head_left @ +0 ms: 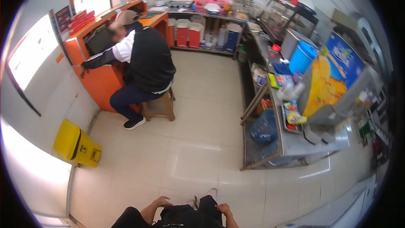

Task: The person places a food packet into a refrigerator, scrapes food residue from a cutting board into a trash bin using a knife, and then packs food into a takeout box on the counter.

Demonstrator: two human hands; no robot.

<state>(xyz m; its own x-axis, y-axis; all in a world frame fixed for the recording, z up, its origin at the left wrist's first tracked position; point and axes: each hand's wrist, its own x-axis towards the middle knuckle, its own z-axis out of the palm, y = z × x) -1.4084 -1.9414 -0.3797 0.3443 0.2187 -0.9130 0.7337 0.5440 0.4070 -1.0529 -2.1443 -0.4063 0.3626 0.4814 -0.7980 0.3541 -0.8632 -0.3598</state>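
Observation:
At the bottom of the head view, my left hand (162, 201) is held by my lap, fingers stretched out and holding nothing. My right hand (223, 208) is on the other side, its bent fingers closed at the edge of the black cloth (206, 213) of my clothing. More black cloth covers my body between the two hands. A light-coloured shoe (212, 193) shows just beyond the cloth, on the tiled floor (194, 160).
A person (147, 59) sits on a brown stool (159, 107) at an orange counter (99, 84). A yellow pedal bin (78, 143) stands at the left wall. To the right, a metal table (312, 145) carries a drink dispenser (333, 80) and packets, with water bottles (264, 126) below.

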